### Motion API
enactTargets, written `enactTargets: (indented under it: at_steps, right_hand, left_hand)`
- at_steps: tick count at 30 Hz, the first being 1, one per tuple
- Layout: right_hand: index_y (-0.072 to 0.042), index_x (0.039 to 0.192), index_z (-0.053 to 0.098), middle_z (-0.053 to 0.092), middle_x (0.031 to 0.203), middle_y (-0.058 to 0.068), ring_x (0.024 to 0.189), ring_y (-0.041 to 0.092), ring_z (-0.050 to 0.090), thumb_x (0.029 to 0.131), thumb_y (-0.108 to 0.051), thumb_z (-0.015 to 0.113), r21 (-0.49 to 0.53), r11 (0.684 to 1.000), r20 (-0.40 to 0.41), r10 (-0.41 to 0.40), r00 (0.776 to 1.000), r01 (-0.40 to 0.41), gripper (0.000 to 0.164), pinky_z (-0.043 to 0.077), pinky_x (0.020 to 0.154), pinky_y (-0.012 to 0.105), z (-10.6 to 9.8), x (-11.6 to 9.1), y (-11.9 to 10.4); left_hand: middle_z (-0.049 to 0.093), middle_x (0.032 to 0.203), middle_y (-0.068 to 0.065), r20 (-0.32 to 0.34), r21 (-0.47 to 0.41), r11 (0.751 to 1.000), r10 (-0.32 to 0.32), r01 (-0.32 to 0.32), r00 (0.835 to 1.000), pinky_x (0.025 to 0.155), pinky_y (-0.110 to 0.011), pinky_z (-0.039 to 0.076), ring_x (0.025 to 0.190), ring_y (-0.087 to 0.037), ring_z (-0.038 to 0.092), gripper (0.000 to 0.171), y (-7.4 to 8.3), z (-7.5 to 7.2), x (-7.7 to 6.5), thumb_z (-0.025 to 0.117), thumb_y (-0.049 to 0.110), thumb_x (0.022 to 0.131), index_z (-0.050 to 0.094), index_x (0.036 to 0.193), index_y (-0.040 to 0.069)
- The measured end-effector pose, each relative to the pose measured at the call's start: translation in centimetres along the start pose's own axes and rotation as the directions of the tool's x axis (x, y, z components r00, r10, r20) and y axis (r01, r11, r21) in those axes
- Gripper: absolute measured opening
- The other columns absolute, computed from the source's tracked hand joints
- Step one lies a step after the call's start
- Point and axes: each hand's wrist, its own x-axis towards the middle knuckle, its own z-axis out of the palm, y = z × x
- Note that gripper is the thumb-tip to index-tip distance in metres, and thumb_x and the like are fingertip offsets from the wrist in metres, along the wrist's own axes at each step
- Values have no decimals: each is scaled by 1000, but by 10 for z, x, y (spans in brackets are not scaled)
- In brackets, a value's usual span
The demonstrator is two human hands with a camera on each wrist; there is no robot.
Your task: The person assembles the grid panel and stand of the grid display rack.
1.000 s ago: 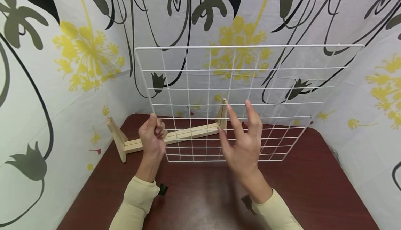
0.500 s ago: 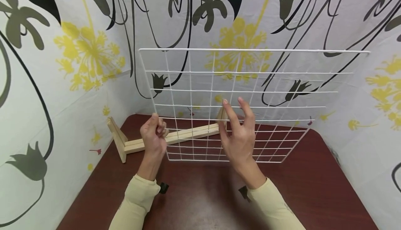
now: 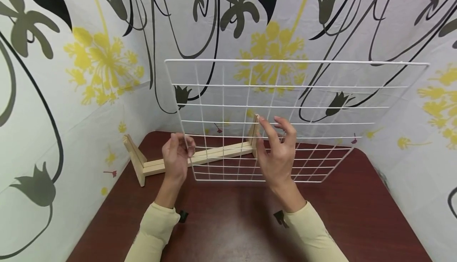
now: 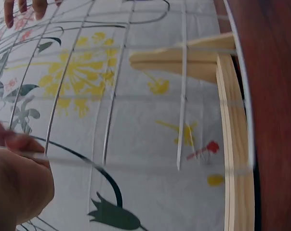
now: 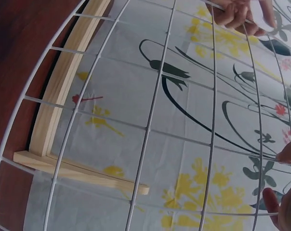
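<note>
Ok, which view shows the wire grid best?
Head view: the whole wire grid fits in frame, all four corners visible, though the left hand covers a bit of its left edge. Left wrist view: only a cropped, partly blurred section. Right wrist view: closer wires and one edge, but the rest runs out of frame.

Left sleeve (image 3: 152,226): long, pale yellow, creased near the cuff. Right sleeve (image 3: 313,230): long, matching pale yellow, cuff ending at the wrist. Outer edge of each: faint small mark, too small to read. Left block (image 3: 183,216): small, black, at the cuff's inner side. Right block (image 3: 280,218): small, dark, angular, likewise placed. Left hand (image 3: 176,157), right hand (image 3: 278,157): bare.
</note>
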Motion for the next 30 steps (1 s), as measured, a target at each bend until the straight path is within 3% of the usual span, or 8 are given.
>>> enactTargets:
  at_steps: [4, 9, 12, 15, 19, 22, 26, 30]
  right_hand:
    - [-17, 134, 73, 56, 137, 25, 115, 40, 64, 95, -7, 77, 10, 1000, 0, -2, 1000, 2, 40, 55, 90, 41, -2, 1, 1]
    - [-16, 135, 72, 55, 136, 25, 119, 40, 62, 95, -6, 77, 9, 1000, 9, -1, 1000, 0, 42, 53, 96, 42, -4, 3, 2]
    - [-15, 136, 70, 56, 135, 25, 121, 39, 61, 95, -6, 76, 4, 1000, 1, 0, 1000, 0, 43, 53, 98, 43, -5, 4, 3]
    - [-14, 136, 70, 56, 134, 25, 123, 39, 60, 95, -6, 77, 5, 1000, -10, 3, 1000, -3, 43, 52, 100, 44, -5, 5, 4]
    - [-12, 136, 69, 56, 134, 26, 124, 39, 59, 94, -6, 77, 21, 1000, -14, 14, 1000, -13, 42, 50, 104, 45, -5, 5, 6]
    - [-12, 136, 69, 56, 133, 26, 125, 40, 59, 94, -6, 77, 27, 1000, -15, 13, 1000, -12, 42, 49, 104, 44, -5, 5, 7]
    - [-12, 136, 68, 57, 134, 26, 125, 40, 59, 95, -5, 76, 20, 1000, -4, 5, 1000, -5, 42, 50, 100, 45, -7, 7, 8]
    - [-12, 137, 68, 57, 134, 25, 127, 39, 58, 95, -4, 76, 7, 1000, 7, -2, 1000, 2, 43, 50, 100, 45, -10, 7, 10]
  left_hand:
    - [79, 109, -13, 170, 57, 997, 38, -49, 985, 69, -26, 60, 80, -18, 77, 49, 3, -13, -2, 43, 34, 115, 67, 116, -9]
    - [70, 134, -21, 234, 195, 975, 57, -105, 971, 93, -35, 63, 120, -29, 74, 53, 7, -25, -3, 39, 27, 116, 52, 135, -20]
    - [67, 138, -22, 189, 301, 943, 84, -140, 978, 103, -37, 58, 131, -29, 67, 52, 11, -34, -4, 39, 25, 116, 51, 137, -20]
    - [62, 145, -23, 139, 440, 885, 98, -150, 985, 116, -39, 47, 142, -28, 56, 46, 20, -45, -4, 40, 21, 113, 53, 139, -15]
    - [44, 163, -19, 75, 630, 769, 72, -103, 995, 130, -38, 24, 159, -28, 32, 44, 34, -60, -2, 47, 15, 110, 50, 149, -4]
    - [30, 170, -20, 20, 724, 684, 104, -86, 994, 133, -43, 11, 164, -35, 14, 51, 46, -68, -2, 51, 18, 110, 41, 155, -4]
    - [12, 173, -25, -52, 765, 638, 200, -89, 978, 133, -49, -2, 164, -43, -2, 73, 62, -73, -3, 53, 34, 110, 23, 162, -7]
    - [2, 177, -16, -184, 743, 669, 203, 1, 962, 133, -43, -7, 166, -29, -7, 86, 72, -91, -3, 54, 43, 108, 9, 168, 2]
